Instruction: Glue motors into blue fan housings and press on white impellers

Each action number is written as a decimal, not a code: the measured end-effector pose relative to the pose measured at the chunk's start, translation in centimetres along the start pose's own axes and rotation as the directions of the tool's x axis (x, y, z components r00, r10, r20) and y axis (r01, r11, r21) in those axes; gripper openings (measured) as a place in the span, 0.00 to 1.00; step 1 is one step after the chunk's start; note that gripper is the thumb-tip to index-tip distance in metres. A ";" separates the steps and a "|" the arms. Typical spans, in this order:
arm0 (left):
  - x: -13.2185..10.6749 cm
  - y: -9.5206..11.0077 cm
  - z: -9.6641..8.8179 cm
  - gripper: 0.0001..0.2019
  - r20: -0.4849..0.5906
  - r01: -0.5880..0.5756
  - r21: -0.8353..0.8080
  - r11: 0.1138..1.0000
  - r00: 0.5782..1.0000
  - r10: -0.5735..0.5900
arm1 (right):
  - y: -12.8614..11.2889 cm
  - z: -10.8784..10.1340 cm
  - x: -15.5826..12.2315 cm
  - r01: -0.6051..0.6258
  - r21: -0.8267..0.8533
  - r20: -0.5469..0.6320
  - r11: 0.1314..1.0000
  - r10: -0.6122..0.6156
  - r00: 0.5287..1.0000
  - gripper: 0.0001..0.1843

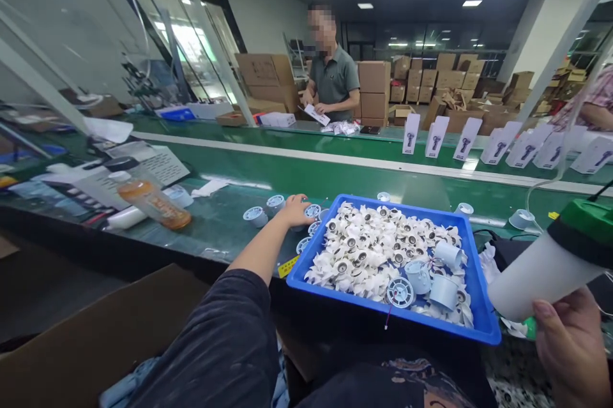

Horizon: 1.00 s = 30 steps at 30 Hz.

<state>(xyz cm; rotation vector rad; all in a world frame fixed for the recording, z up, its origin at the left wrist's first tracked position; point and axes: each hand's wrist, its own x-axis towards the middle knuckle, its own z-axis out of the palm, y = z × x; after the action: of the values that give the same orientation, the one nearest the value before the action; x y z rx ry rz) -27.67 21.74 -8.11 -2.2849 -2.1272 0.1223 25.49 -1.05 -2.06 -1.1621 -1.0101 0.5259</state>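
Observation:
My left hand (295, 211) reaches over the green belt, with its thumb and fingers around a light blue round plastic housing (313, 211). More of these housings (255, 216) stand beside it. At the right edge my right hand (572, 338) is closed on the lower end of a tilted white cylinder (531, 277) with a green and black top. The hand hides part of the cylinder, and its far fingers are out of sight. Between my hands lies a blue tray (383, 320) heaped with white fan wheels (364, 242). Several light blue housings (444, 292) rest on them.
A bottle of orange drink (156, 202) lies left near papers (165, 165). White printed boxes (434, 137) line the belt's far side. Across it a person (334, 79) handles a white box. An open carton (90, 331) is below left. Stacked cartons (373, 92) stand behind.

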 end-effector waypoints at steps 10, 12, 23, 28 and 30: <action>-0.2 -0.3 0.4 0.25 -0.025 -0.003 0.006 1.000 1.000 0.003 | 0.8 -0.2 -0.4 -0.040 0.108 0.067 0.993 0.033 0.997 0.31; -0.2 -0.5 0.5 0.28 -0.026 -0.016 0.001 1.000 1.000 0.016 | 0.8 -0.2 -0.5 -0.020 0.091 0.066 0.996 0.014 0.998 0.32; -0.7 -0.8 -0.3 0.34 0.020 -0.044 0.030 0.999 0.999 0.044 | 0.6 0.3 -0.8 0.048 0.057 0.098 0.997 -0.053 0.994 0.32; -1.0 -0.5 -0.2 0.33 0.022 -0.011 0.051 0.999 1.000 0.010 | 0.8 0.4 -1.0 0.036 0.039 0.091 0.999 -0.040 0.995 0.32; -1.0 -0.4 -0.2 0.33 0.025 0.003 0.063 0.998 1.000 -0.005 | 0.7 0.4 -1.0 0.042 0.045 0.087 0.998 -0.046 0.995 0.32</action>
<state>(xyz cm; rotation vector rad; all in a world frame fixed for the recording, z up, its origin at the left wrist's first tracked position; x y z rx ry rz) -28.12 20.73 -7.87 -2.2569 -2.1078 0.2160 24.76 -1.40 -3.09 -1.0837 -1.0923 0.5651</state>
